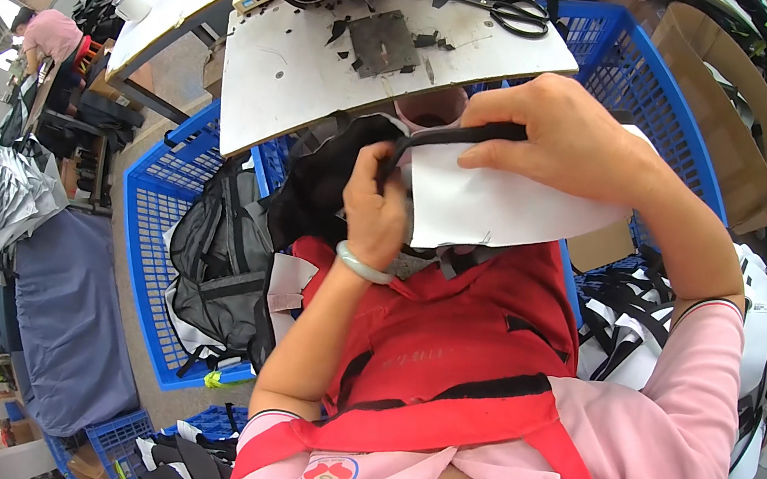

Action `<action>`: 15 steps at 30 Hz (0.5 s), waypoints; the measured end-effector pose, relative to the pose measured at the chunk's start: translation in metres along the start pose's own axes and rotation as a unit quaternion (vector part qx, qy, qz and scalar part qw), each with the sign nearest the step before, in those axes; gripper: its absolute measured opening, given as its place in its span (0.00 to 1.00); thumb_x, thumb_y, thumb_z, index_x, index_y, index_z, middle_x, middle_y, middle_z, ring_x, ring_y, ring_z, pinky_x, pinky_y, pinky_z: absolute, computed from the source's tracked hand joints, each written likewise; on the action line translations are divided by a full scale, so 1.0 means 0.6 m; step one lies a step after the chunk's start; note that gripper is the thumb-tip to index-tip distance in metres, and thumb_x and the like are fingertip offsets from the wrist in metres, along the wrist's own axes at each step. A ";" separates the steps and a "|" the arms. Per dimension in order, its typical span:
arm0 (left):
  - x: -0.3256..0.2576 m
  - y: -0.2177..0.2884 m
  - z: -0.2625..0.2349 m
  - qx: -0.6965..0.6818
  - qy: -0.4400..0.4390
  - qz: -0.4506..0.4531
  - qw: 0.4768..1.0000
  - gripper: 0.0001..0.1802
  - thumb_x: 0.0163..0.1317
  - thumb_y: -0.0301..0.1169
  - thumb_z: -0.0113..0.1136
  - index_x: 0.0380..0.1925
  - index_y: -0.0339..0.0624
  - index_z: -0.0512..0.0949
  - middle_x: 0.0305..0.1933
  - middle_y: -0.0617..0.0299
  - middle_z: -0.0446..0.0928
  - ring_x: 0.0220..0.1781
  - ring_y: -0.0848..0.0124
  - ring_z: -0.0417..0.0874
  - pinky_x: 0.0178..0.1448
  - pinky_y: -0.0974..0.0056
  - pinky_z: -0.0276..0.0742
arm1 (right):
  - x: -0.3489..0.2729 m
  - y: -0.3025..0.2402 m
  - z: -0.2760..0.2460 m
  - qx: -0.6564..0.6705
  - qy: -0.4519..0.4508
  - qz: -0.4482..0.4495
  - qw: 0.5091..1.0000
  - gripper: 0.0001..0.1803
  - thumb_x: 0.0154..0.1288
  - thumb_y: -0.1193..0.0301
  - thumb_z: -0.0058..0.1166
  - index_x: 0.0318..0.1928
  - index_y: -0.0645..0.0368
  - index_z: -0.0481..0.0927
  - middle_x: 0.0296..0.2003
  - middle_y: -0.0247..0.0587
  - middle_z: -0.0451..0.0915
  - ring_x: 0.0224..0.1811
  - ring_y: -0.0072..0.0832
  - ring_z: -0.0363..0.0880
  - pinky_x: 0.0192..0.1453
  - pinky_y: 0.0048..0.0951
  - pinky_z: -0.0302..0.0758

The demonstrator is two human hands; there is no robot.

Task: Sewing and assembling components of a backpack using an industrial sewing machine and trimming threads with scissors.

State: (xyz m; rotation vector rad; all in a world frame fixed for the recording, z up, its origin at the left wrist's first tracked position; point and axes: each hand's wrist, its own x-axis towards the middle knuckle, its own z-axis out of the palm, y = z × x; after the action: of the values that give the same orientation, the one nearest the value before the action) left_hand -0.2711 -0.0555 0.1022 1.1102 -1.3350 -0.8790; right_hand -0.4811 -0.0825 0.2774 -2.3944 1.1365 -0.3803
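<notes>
While the white work table (263,108) is filling the upper middle of the view, a blue basket (147,230) is standing at its left and another blue crate (665,104) at its right. A cardboard box (722,93) is standing beyond the crate. The red apron (490,329) is covering the wearer's front. A grey and black bag (224,253) is lying in the left basket. The white panel (501,203), the piece in work, is hanging between both hands, above the apron and just in front of the table edge. Black fabric (314,167) is bunching at its left side; a black strip (467,135) is running along its top edge. Right hand (563,138): thumb and fingers are clamping the strip together with the panel's upper edge. Left hand (379,203): fingers are closing on the black fabric near the panel's left edge; the exact contact is partly hidden. Black scissors (522,19) are lying near the table's far right corner. A pale bangle (362,264) is circling the left wrist.
</notes>
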 end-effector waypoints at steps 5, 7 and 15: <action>0.038 0.112 -0.095 -0.010 -0.155 -0.079 0.985 0.18 0.60 0.17 0.49 0.51 0.35 0.75 0.46 0.67 0.77 0.49 0.78 0.74 0.56 0.73 0.68 | 0.005 0.033 -0.027 0.060 0.035 -0.039 0.997 0.20 0.55 0.59 0.63 0.39 0.64 0.81 0.31 0.49 0.81 0.35 0.37 0.80 0.43 0.33 0.74; 0.064 0.182 -0.133 -0.079 -0.176 -0.132 0.972 0.19 0.57 0.22 0.50 0.50 0.33 0.75 0.45 0.63 0.78 0.45 0.78 0.77 0.52 0.73 0.71 | 0.010 0.034 -0.039 0.103 0.042 -0.061 0.992 0.14 0.57 0.66 0.63 0.37 0.65 0.80 0.25 0.38 0.76 0.29 0.22 0.72 0.39 0.26 0.72; 0.135 0.237 -0.127 0.068 -0.294 -0.138 0.943 0.15 0.61 0.30 0.64 0.43 0.30 0.81 0.35 0.65 0.81 0.37 0.81 0.76 0.42 0.75 0.73 | 0.056 0.056 0.025 0.090 0.067 -0.056 0.992 0.23 0.61 0.54 0.60 0.45 0.62 0.81 0.33 0.49 0.82 0.35 0.38 0.81 0.44 0.34 0.75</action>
State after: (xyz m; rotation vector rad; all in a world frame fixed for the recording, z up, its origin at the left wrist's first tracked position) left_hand -0.2054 -0.0855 0.2676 1.2103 -1.7714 -1.4194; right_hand -0.4757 -0.1234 0.2487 -2.3062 0.9811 -0.6624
